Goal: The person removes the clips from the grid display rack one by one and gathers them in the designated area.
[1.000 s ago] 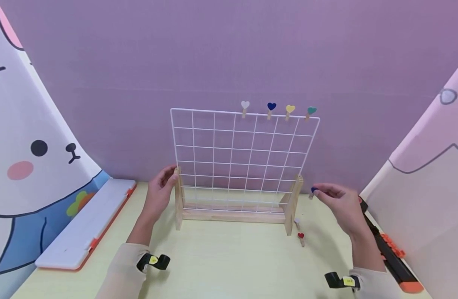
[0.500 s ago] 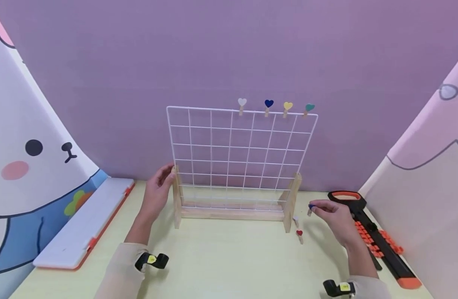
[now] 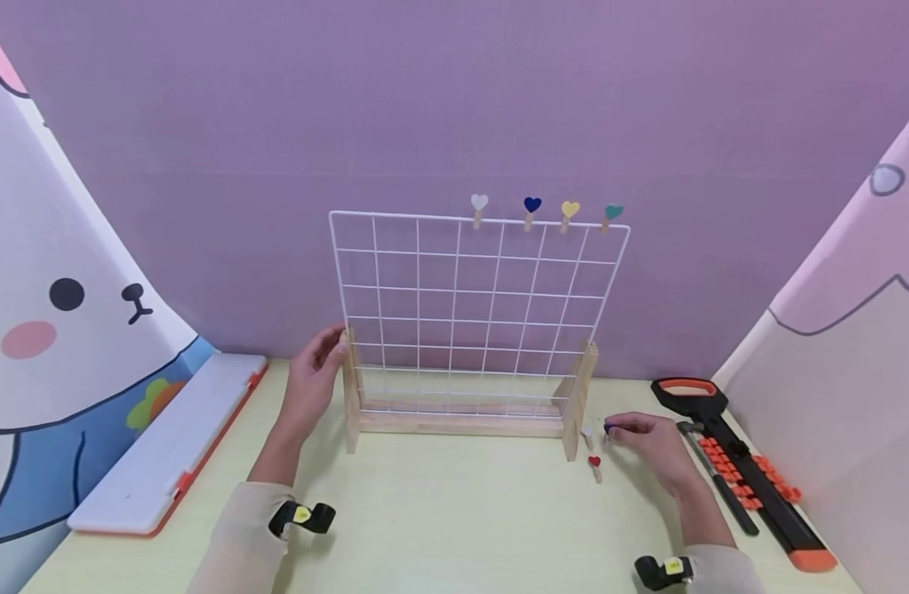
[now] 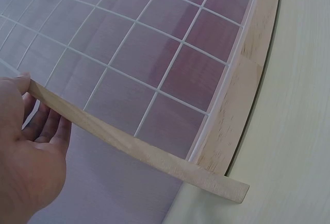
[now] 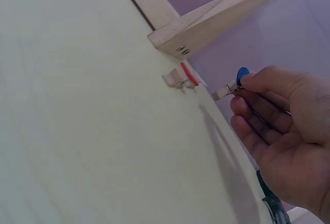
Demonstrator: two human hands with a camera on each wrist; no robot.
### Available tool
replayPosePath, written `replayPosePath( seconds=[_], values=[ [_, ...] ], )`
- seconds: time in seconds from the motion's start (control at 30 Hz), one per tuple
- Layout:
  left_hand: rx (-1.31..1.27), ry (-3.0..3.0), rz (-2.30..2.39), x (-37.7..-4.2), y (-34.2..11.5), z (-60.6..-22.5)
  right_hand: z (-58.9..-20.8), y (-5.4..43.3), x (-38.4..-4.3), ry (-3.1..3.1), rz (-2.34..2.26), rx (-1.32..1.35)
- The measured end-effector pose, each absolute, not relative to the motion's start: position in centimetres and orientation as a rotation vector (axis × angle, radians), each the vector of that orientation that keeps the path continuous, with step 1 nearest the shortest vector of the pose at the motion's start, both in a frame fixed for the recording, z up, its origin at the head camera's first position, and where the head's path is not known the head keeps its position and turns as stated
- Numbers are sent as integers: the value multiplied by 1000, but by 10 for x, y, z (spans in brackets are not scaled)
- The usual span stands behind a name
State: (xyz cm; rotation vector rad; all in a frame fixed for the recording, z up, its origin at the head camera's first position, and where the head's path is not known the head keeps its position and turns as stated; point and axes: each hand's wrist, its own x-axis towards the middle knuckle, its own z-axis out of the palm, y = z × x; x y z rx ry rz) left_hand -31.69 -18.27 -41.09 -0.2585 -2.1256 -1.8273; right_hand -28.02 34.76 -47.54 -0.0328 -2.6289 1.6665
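My left hand grips the top of the left wooden upright of a white wire grid rack. To the right of the rack, my right hand pinches a small wooden clothespin by its blue heart, low over the table. Just left of those fingertips, a clothespin with a red heart lies on the table, and one with a white heart lies behind it. Along the grid's top bar sit clothespins with a white heart, a dark blue heart, a yellow heart and a green heart.
A white case with an orange edge lies along the table's left side. Right of my right hand lie a black and orange tool holder and a dark-handled tool. A purple backdrop stands behind the rack.
My right hand has come down and leftward with the blue-heart clothespin, closer to the two lying clothespins, uncovering the tool holder. My left hand keeps its grip on the rack.
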Motion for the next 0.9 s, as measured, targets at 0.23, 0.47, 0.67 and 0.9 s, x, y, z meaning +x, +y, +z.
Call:
replayPosePath(
  seconds=[0.23,0.47,0.67,0.9],
  values=[
    [-273,-2102,-1840,-318,-182,-412,-485,345,-284,-2688,1537,-35],
    [-273,-2101,-1834,-319,-182,-412,-491,342,-288,-2729,1406,-20],
    [-277,-2109,-1836,-318,-182,-411,-492,340,-286,-2754,1407,-48],
    [-247,-2127,-1833,-316,-182,-409,-494,341,-288,-2745,1400,-27]
  ],
)
